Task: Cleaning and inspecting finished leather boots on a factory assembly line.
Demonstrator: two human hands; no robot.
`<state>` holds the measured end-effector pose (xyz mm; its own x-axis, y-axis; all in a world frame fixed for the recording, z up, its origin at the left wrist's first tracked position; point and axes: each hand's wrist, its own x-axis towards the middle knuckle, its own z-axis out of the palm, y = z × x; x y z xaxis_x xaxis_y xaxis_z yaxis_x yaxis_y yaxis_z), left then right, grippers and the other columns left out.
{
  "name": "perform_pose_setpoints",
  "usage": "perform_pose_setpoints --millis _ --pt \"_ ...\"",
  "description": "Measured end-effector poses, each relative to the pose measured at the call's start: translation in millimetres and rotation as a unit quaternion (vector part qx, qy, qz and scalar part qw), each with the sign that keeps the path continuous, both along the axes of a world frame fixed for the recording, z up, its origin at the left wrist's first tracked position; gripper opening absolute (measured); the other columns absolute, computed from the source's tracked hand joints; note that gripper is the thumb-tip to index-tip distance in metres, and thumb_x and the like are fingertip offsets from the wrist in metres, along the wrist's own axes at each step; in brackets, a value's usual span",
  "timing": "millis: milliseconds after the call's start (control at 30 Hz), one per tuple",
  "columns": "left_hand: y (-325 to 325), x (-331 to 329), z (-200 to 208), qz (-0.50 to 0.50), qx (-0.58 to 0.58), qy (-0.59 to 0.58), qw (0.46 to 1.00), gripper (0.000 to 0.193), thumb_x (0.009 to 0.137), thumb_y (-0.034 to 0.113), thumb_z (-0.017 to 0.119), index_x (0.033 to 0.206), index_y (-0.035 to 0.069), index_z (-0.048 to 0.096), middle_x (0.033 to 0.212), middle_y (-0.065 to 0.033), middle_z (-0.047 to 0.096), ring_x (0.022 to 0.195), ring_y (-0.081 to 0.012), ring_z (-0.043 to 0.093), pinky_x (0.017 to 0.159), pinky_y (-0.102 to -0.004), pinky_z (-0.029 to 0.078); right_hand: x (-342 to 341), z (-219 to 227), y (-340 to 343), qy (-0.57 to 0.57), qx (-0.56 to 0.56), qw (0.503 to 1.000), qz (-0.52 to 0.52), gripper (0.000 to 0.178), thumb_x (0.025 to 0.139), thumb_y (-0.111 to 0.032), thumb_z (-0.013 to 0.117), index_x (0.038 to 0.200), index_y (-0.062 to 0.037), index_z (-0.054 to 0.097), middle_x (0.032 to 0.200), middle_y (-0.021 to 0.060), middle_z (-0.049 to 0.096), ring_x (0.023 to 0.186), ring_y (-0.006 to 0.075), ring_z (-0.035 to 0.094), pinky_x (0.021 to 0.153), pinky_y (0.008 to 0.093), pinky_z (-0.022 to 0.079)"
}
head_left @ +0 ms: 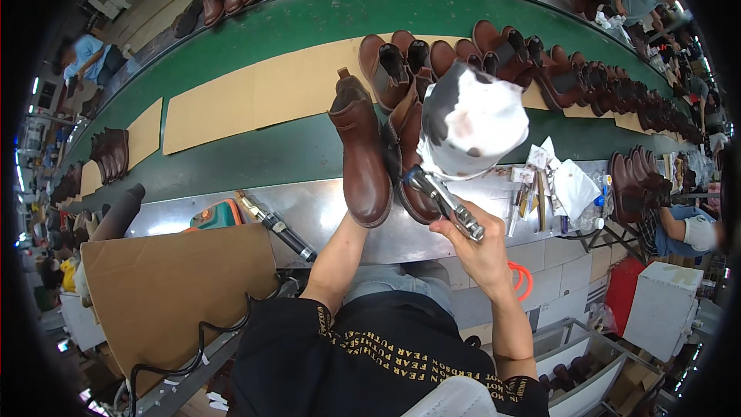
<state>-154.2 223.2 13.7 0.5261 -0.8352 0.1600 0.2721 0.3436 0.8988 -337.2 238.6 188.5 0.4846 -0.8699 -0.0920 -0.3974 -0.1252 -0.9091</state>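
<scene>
My right hand [480,251] is closed around a chrome spray gun [448,202]. Its nozzle points left and away from me, close to the boots. Above the gun bulges a rounded cup wrapped in white cloth [478,120] with dark stains. A glossy brown ankle boot [361,162] is raised over the bench, toe toward me, and a second brown boot [415,189] is close at its right, partly behind the gun. Under the first boot's toe my left hand is hidden; only the forearm [337,262] shows, and the boot appears held up on that hand.
A metal bench edge [332,201] carries a torch-like tool [274,224] and a green-orange case [216,216]. Beyond runs a green belt [255,50] with cardboard [262,96] and many boots [505,54]. Brushes [532,201] and a white cloth [575,189] lie right. A carton [181,289] stands left; an orange hose [526,282] hangs right.
</scene>
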Motion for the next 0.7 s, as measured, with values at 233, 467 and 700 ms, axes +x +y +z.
perform_pose_setpoints --millis 233,467,700 --pt "0 -2 1 0.003 0.020 -0.068 0.997 0.030 0.097 0.021 0.046 0.122 0.004 0.048 0.109 -0.0060 0.053 0.096 -0.0140 0.049 0.090 -0.0274 0.038 1 5 5 -0.020 -0.052 0.998 -0.010 0.037 0.077 -0.011 0.073 0.107 0.0071 0.060 0.088 0.0175 0.065 0.074 0.0191 0.063 0.065 0.0303 0.049" --pt "-7 1 2 0.010 0.037 -0.141 0.989 0.028 0.097 0.020 0.046 0.119 0.004 0.048 0.105 -0.0063 0.054 0.092 -0.0139 0.050 0.086 -0.0274 0.040 0 4 1 0.001 -0.057 0.998 0.035 0.038 0.077 -0.008 0.072 0.109 0.0058 0.059 0.086 0.0173 0.065 0.073 0.0207 0.064 0.065 0.0302 0.049" --pt "-12 6 6 0.033 0.055 -0.207 0.976 0.025 0.097 0.019 0.045 0.117 0.004 0.049 0.101 -0.0065 0.055 0.089 -0.0139 0.051 0.082 -0.0274 0.042 9 -22 16 -0.036 -0.070 0.996 -0.038 0.037 0.078 -0.004 0.069 0.112 0.0054 0.058 0.085 0.0148 0.065 0.075 0.0178 0.064 0.065 0.0277 0.049"
